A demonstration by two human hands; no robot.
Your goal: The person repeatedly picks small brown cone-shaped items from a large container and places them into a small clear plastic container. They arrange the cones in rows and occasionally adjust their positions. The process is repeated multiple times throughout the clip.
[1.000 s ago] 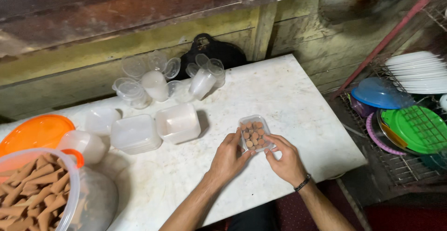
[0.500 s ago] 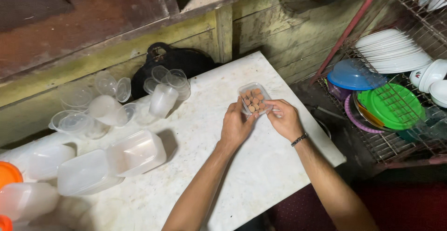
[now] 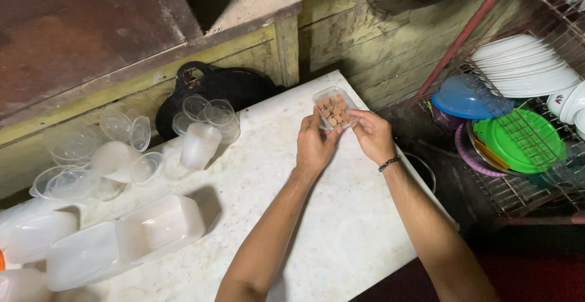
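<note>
Two hands, head view | left hand (image 3: 315,145) and right hand (image 3: 373,134), fingers clamped on small clear plastic box of brown round pieces (image 3: 333,107), held over far edge of white marble counter (image 3: 341,229) | empty translucent plastic tubs (image 3: 125,238) near left | dish rack (image 3: 524,150) right.

Tabletop: we see a pale, stained tabletop (image 3: 341,229).
Wall: beyond the tabletop, worn yellowish boards (image 3: 365,40).
Rack: right of the tabletop, a red wire dish rack (image 3: 536,180).
Light: dim.
</note>
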